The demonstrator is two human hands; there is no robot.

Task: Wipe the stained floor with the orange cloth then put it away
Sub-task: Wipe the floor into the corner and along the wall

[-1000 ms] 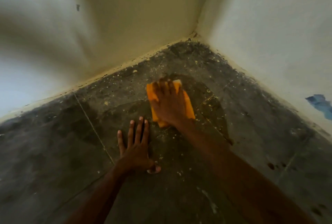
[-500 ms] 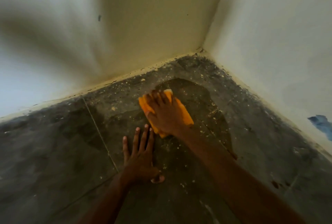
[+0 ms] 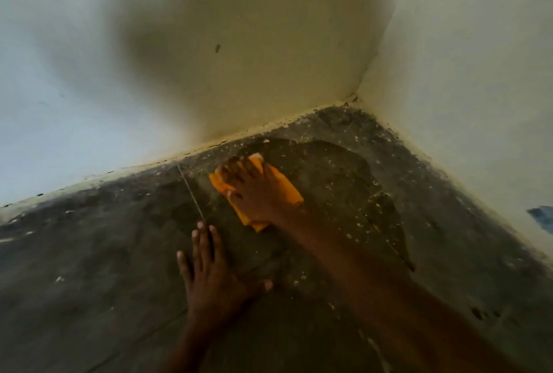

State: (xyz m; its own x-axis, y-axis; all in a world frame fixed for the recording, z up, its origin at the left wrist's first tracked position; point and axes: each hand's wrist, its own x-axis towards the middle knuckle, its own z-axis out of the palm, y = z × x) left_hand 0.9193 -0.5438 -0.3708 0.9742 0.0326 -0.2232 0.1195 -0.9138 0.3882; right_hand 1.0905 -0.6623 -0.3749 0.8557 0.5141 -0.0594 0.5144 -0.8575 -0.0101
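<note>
Nearest me, the left hand (image 3: pixel 214 280) lies flat on the dark floor (image 3: pixel 89 268), fingers spread and holding nothing, propping the person's weight. Beyond it the right hand (image 3: pixel 254 193) presses palm-down on the folded orange cloth (image 3: pixel 287 191), its grip flat on top rather than closed around it; the cloth sits at the left edge of a darker wet patch (image 3: pixel 338 181). To wipe well, I would keep the palm heavy and the strokes overlapping, working out toward the pale specks (image 3: pixel 380 202) on the right. Farther off, the two walls (image 3: pixel 239 58) meet close behind, leaving little room for long strokes. A blue smear (image 3: pixel 543 215) marks the right wall.
</note>
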